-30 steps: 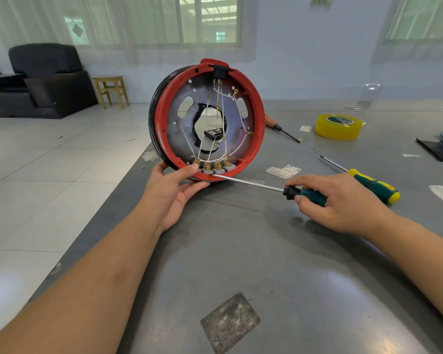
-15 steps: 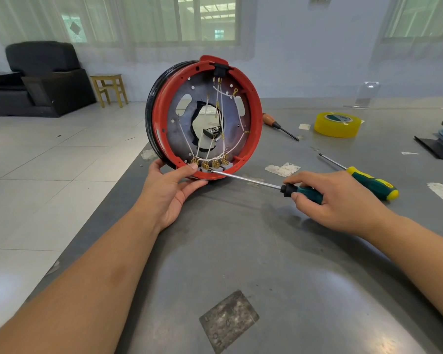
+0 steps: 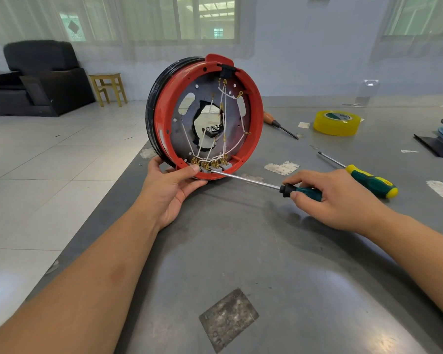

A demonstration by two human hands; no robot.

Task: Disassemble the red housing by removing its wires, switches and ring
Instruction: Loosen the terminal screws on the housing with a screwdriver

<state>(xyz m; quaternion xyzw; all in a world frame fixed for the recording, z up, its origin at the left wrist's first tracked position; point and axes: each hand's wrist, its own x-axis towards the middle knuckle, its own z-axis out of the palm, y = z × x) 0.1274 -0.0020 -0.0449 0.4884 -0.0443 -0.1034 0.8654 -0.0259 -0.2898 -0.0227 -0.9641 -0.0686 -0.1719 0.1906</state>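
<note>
A: Standing on its edge on the grey tabletop (image 3: 241,251), the red housing (image 3: 210,116) was gripped at its lower rim by the left hand (image 3: 170,186), thumb pressed near the grey switches (image 3: 215,166).

B: And the right hand (image 3: 335,196)?

A: It was curled around the green screwdriver (image 3: 256,182), whose tip touched the switches. White wires (image 3: 223,123) were inside the housing.
</note>
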